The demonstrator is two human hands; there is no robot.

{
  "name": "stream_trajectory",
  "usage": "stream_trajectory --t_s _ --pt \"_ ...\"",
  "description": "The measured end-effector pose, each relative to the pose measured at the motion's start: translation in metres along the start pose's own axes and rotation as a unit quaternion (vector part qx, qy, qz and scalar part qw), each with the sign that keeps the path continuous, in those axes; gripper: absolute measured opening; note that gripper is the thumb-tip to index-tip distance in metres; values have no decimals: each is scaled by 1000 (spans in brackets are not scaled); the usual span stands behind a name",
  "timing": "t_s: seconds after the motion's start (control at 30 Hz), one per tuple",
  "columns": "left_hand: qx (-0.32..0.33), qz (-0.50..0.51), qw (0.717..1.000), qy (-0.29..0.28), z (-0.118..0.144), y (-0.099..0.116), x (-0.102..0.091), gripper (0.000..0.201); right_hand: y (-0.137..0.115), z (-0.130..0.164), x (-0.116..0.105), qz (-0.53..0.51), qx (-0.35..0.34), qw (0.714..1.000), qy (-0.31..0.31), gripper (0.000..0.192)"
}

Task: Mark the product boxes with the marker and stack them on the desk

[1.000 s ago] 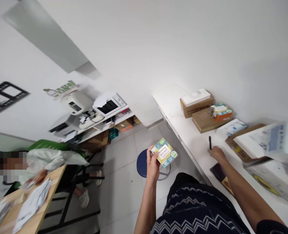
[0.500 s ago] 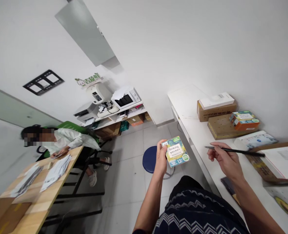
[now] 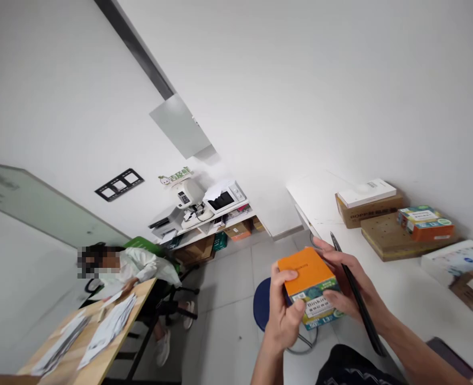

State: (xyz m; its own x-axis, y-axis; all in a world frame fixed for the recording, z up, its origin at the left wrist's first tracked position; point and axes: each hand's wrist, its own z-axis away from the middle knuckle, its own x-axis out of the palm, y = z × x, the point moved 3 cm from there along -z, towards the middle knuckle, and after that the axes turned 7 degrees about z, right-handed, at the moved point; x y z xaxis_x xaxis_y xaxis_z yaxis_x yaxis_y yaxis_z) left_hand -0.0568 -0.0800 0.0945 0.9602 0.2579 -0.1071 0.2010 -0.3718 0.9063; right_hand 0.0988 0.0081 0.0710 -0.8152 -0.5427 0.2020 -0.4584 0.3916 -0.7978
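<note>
Currently my left hand (image 3: 286, 315) and right hand (image 3: 346, 286) both clasp the orange-topped box (image 3: 310, 286), held in the air off the worktop's (image 3: 412, 289) front edge; my right also pinches a black pen (image 3: 356, 294). Keep the box level and the pen clear of its label. My fingers hide part of the print.

Box (image 3: 310, 289) front — "Binkin…", with "50" and "13" below.

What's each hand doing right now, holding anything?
Left hand: closed on the small orange box.
Right hand: supports the same box on its far side, a black pen tucked in its fingers.
</note>
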Motion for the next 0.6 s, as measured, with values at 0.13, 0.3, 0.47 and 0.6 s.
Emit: stream_trajectory --t_s 0.13,0.3,0.47,0.6 --pt "2 55 998 9 8 -5 7 42 -6 4 -2 73 -16 997 -16 39" --pt "5 92 996 -11 10 -7 8 38 -17 4 -7 131 -90 987 -19 41" --pt "12 92 996 -18 10 -5 9 38 -37 -2 -3 188 -140 971 -41 37" --pt "22 119 993 12 13 -1 11 42 -48 -7 1 210 -184 958 -61 32"
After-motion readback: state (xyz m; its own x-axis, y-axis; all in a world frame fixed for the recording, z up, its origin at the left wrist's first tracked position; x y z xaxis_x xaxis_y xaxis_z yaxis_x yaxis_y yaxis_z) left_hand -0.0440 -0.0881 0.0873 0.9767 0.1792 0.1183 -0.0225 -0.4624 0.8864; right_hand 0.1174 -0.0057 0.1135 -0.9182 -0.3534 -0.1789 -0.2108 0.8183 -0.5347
